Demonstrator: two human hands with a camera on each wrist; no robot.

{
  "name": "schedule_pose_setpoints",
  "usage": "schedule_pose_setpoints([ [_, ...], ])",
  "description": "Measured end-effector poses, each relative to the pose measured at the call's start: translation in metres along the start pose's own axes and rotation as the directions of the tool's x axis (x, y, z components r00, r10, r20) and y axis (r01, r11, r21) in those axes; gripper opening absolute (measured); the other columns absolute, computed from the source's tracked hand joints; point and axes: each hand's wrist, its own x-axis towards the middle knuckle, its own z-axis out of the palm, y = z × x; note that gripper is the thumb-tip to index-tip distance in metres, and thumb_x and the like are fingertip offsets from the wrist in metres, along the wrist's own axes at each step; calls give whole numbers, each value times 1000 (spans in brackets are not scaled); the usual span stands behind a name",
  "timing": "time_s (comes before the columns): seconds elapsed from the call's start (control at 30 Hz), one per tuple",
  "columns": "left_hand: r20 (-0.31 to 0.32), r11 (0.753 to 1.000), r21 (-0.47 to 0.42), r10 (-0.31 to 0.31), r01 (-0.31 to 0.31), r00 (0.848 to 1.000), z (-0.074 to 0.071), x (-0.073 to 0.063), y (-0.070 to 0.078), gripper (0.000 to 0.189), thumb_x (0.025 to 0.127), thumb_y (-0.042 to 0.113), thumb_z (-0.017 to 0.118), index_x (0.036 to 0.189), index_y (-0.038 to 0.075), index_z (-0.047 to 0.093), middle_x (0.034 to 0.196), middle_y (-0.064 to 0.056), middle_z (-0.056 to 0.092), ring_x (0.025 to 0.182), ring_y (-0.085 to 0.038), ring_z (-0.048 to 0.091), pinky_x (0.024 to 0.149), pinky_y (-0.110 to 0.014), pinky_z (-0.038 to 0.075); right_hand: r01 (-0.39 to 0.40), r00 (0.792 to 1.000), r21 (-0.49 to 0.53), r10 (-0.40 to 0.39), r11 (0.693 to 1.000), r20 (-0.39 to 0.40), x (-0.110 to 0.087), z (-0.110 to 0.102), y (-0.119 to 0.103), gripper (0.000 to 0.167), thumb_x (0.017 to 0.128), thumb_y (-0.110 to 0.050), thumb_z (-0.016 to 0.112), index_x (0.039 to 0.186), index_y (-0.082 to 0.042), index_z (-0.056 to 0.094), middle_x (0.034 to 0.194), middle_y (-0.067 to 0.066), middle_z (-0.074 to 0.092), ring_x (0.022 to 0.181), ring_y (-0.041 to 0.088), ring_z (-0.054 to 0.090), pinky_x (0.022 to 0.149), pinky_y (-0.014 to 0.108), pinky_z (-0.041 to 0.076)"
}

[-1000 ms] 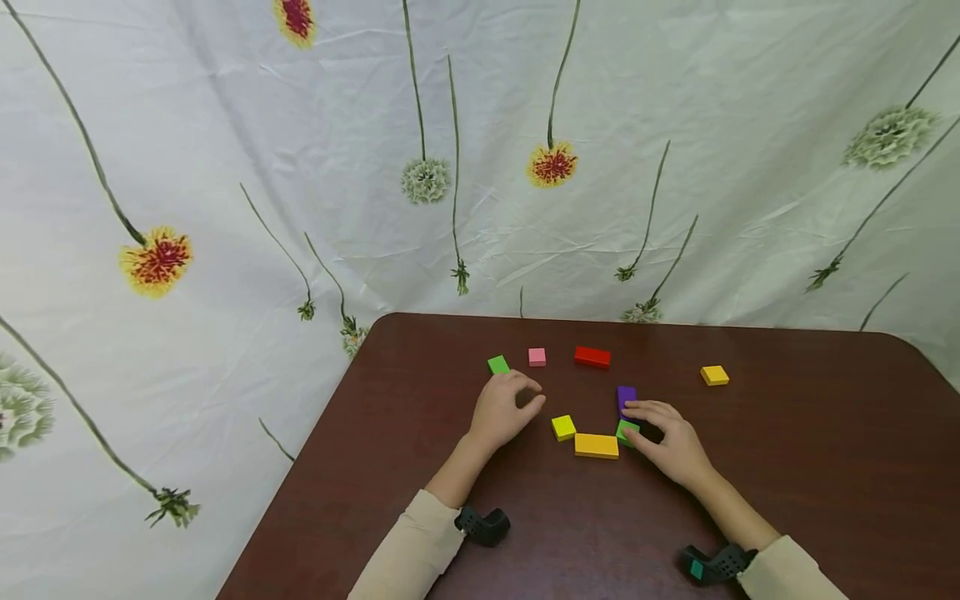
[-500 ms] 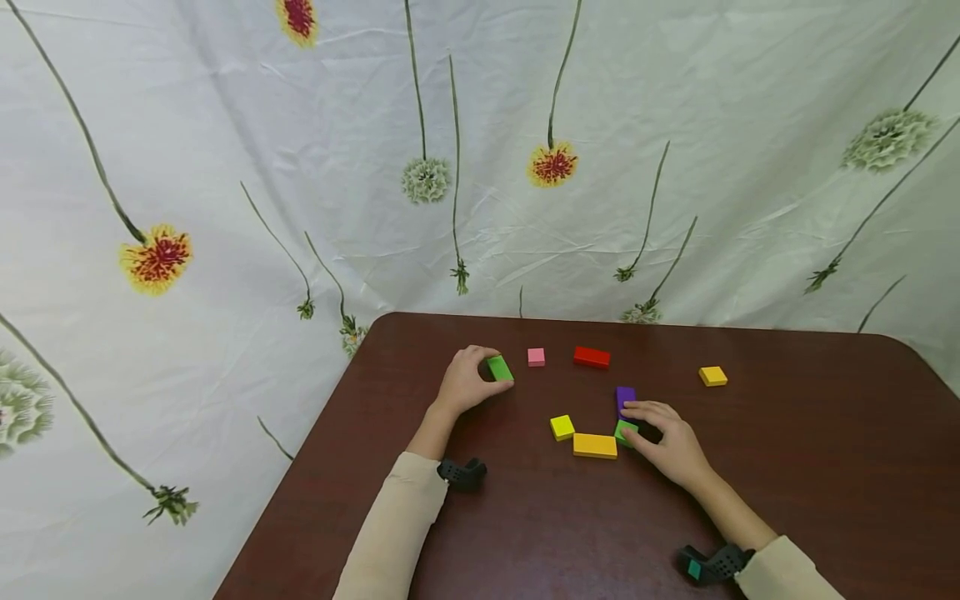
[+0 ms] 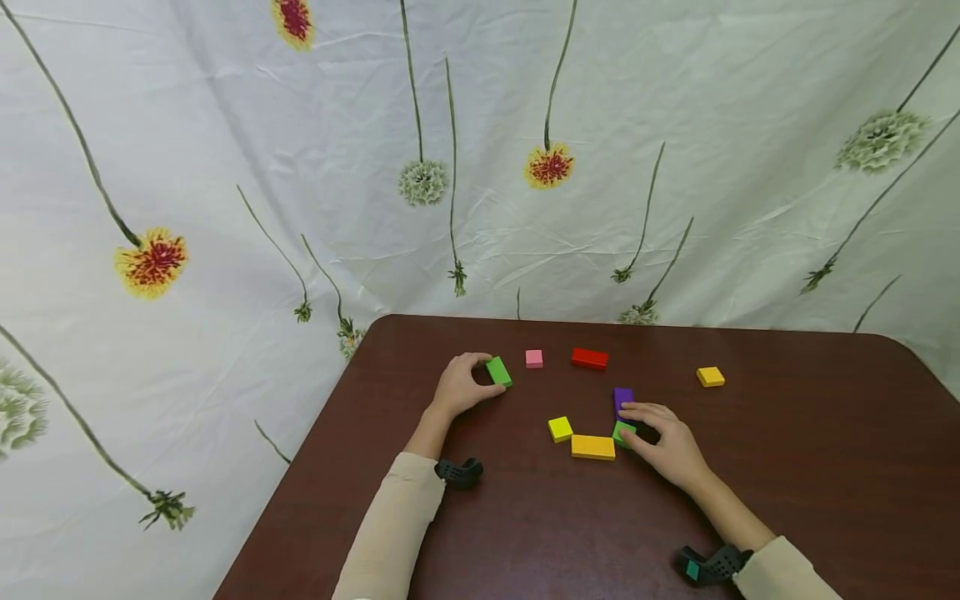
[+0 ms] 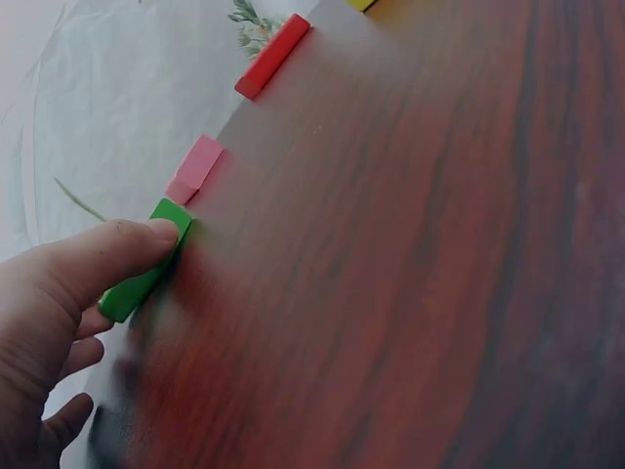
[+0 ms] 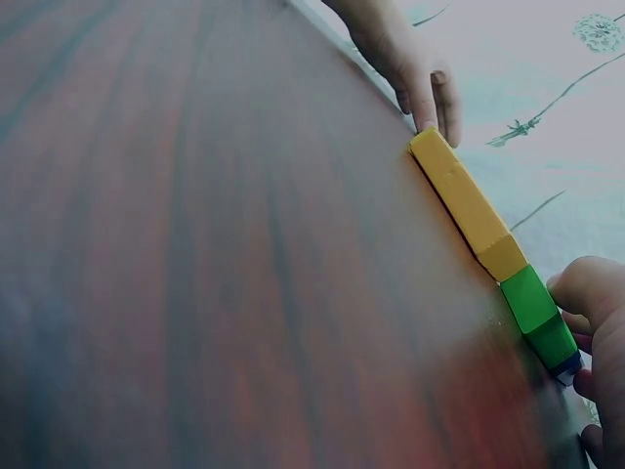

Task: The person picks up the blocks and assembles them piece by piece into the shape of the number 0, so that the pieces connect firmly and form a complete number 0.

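With thumb and fingers, my left hand (image 3: 456, 387) pinches a green rectangular block (image 3: 498, 372) by its ends at the table's far left. The left wrist view shows the thumb on one end of this green block (image 4: 146, 278). My right hand (image 3: 675, 448) holds a smaller green block (image 3: 622, 429) with its thumb, while its fingers reach over a purple block (image 3: 622, 398) right behind. The right wrist view has that thumb against the side of the green block (image 5: 528, 299). An orange block (image 3: 592, 447) adjoins the green one, and a yellow block (image 3: 559, 429) sits at its left corner.
Behind the blocks, a pink block (image 3: 533, 358) and a red block (image 3: 589, 358) lie near the far edge of the dark brown table (image 3: 525, 533). Another yellow block (image 3: 710, 377) lies to the right. A floral cloth (image 3: 337, 125) hangs behind the table.
My left hand has moved left and away from me, from over the near side of the green rectangular block to gripping it. The right hand has stayed in place.
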Motion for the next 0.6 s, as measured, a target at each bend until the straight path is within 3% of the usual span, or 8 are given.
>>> schedule_pose_setpoints([
  [0.17,-3,999,-28,20,-20,1000,2,-3,3,60,76,35,83,125,7,64,123,-9,62,117,-29,53,99,-47,42,-6,1000,1,6,1000,6,0,0,0,29,85,-12,75,113,-4,72,123,11,64,117,35,52,95,60,39],
  [0.6,113,992,-52,119,-114,986,18,-7,32,59,75,36,84,124,11,64,124,-7,62,115,-27,53,99,-46,42,7,1000,-1,-7,1000,-10,0,-1,1,29,84,-11,76,112,-3,72,122,11,65,116,36,53,95,60,40],
])
